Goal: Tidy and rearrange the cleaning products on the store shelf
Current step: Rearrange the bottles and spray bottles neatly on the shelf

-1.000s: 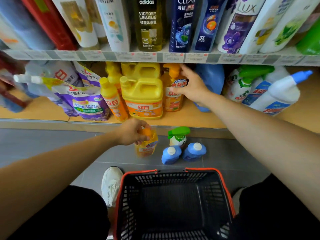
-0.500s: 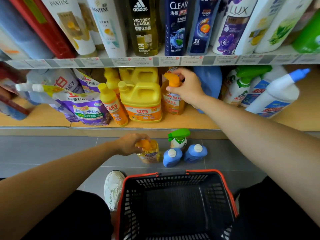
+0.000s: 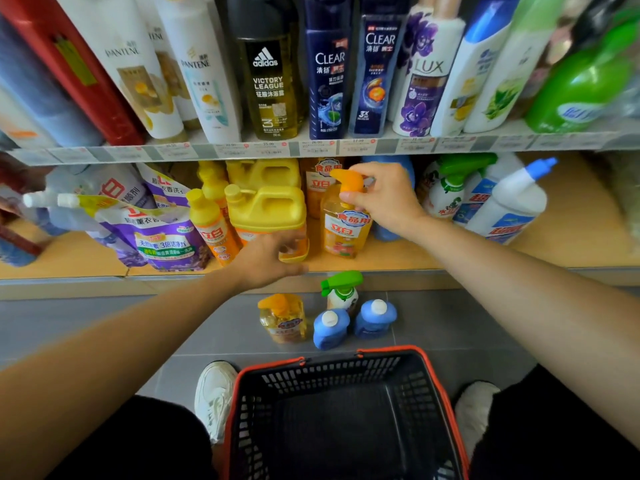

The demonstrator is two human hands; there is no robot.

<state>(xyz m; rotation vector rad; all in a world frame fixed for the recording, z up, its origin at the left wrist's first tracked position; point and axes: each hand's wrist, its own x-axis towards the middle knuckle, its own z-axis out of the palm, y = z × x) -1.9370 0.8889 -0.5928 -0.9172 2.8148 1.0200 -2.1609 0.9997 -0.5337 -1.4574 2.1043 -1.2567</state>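
On the lower shelf (image 3: 398,259) stands an orange pump bottle of dish soap (image 3: 343,233). My right hand (image 3: 384,199) grips its orange pump head from the right. To its left is a big yellow jug (image 3: 266,207). My left hand (image 3: 266,259) reaches up in front of the jug's lower part, fingers extended and holding nothing. A second orange pump bottle (image 3: 282,320) stands free on the grey floor below, beside a green trigger sprayer (image 3: 341,289) and two blue bottles (image 3: 330,329).
Purple refill pouches (image 3: 166,237) and a slim yellow bottle (image 3: 211,226) fill the shelf's left. White blue-capped bottles (image 3: 509,202) lean at the right. Shampoo bottles (image 3: 266,74) line the upper shelf. A black, red-rimmed basket (image 3: 346,355) sits between my shoes.
My left hand let go of the orange bottle on the floor and rose to the yellow jug. My right hand shifted to the pump head of the shelf bottle and drew it forward.
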